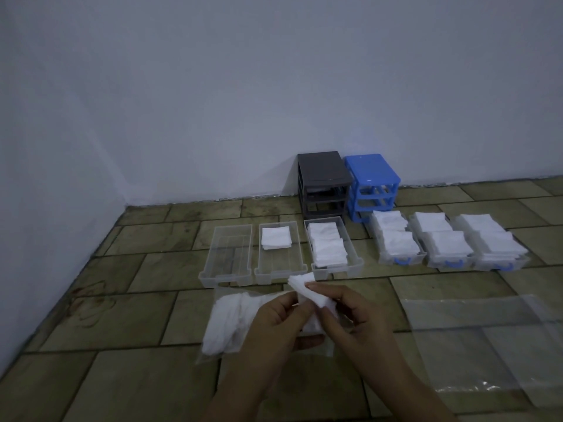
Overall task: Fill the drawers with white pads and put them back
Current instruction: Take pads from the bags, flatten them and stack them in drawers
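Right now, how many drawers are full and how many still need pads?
Four look full: the three blue-handled drawers and one clear drawer. Another clear drawer holds only one small stack, and the leftmost drawer has none. The left hand and right hand hold a bunch of white pads above the bag. No drawer is back in the grey rack or blue rack.

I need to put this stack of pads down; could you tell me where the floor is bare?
Bare tiles lie left of the empty drawer, and between the blue-handled drawers and the flat plastic sheet. It is crowded around the pad bag under both hands.
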